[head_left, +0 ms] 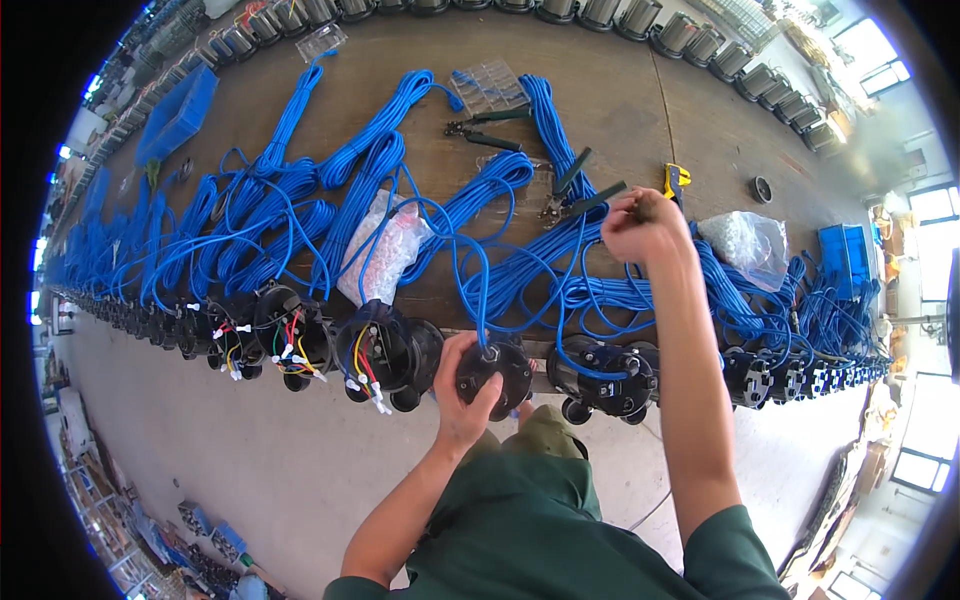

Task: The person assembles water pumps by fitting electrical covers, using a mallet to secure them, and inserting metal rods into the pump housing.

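My left hand (pixel 463 392) grips a round black cap (pixel 494 380) at the table's near edge, thumb across its face. A blue cable (pixel 486 290) runs into the cap's top. My right hand (pixel 645 226) is raised over the table at right of centre, fingers curled in. Whatever it may hold is hidden. Just left of its fingers lie wire pliers with dark green handles (pixel 598 201), spread apart. Yellow-and-black wire strippers (pixel 677 180) lie beyond the hand. To its right sits a clear bag of small white parts (pixel 745 245).
Coiled blue cables (pixel 370 135) cover much of the brown table (pixel 600 70). Black housings (pixel 605 378) line its near edge, some with coloured wires (pixel 368 365). Another bag (pixel 385 245), second pliers (pixel 490 128), a blue bin (pixel 175 115) and several metal cylinders (pixel 638 18) are also there.
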The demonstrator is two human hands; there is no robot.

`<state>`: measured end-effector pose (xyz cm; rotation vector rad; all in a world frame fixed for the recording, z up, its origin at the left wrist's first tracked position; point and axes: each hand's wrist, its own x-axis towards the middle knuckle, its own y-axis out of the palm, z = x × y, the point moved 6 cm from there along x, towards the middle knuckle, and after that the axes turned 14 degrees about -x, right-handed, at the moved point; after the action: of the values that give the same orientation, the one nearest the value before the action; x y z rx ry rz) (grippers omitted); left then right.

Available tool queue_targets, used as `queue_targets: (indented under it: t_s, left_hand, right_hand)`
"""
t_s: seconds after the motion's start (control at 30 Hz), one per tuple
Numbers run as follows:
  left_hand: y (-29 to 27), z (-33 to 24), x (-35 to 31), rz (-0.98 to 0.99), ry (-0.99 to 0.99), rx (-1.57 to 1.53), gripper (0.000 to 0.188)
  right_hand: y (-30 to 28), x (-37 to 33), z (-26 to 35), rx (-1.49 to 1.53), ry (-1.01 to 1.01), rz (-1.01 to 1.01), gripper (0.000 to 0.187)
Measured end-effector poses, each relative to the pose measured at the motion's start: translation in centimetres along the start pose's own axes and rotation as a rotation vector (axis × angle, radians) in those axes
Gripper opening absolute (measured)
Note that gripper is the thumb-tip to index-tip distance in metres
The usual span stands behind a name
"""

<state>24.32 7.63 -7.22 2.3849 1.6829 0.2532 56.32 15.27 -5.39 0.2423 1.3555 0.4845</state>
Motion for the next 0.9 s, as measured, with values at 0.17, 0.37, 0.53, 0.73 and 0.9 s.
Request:
queue_targets:
  t_s: [0.17, 0.37, 0.53, 0.73, 0.9]
  left_hand:
    - [0.0, -0.6, 0.4, 0.024, 0.049, 0.032, 0.051]
    - [-0.4, 0.1, 0.4, 0.04, -0.034, 0.009, 0.055]
    - [-0.2, -0.2, 0.7, 0.062, 0.035, 0.051, 0.056]
    - [-0.2, -0.2, 0.6, 0.063, 0.026, 0.057, 0.055]
    - [-0.4, -0.3, 0.7, 0.054, 0.031, 0.049, 0.054]
  right_hand:
    - [-3.8, -15.4, -5.2, -0.873, -0.788, 0.049, 0.015]
    - [-6.8, -18.6, -5.3, -1.154, -0.713, 0.162, 0.023]
    - [-10.5, -19.8, -11.2, -1.645, -0.629, 0.104, 0.023]
    - [-12.5, -18.2, -15.3, -1.855, -0.657, 0.104, 0.032]
    - [-11.1, -19.0, -14.5, -1.912, -0.687, 0.124, 0.035]
